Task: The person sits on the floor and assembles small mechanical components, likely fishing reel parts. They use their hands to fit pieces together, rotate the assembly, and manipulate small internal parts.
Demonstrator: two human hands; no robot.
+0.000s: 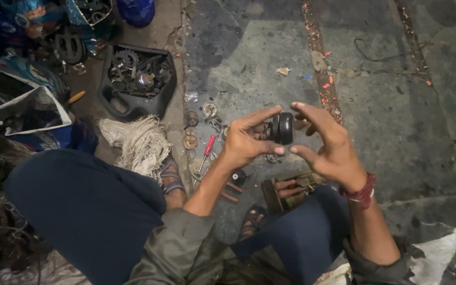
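Note:
A small black round part (pixel 283 128), like a little wheel or cap, is held up in front of me between both hands. My left hand (pixel 246 140) grips it from the left with thumb and fingertips. My right hand (pixel 327 145) pinches it from the right, index finger above and thumb below; a red thread band sits on that wrist. Below the hands, on the stained concrete floor (pixel 397 116), lie a red-handled screwdriver (pixel 207 150), round metal discs (pixel 190 140) and other small metal pieces.
A black tray (pixel 135 79) full of gears and metal scrap stands at upper left, next to bags and a frayed rag bundle (pixel 141 142). I squat in dark trousers and sandals; pliers with red handles (pixel 230 190) and a small wooden box (pixel 286 192) lie between my feet.

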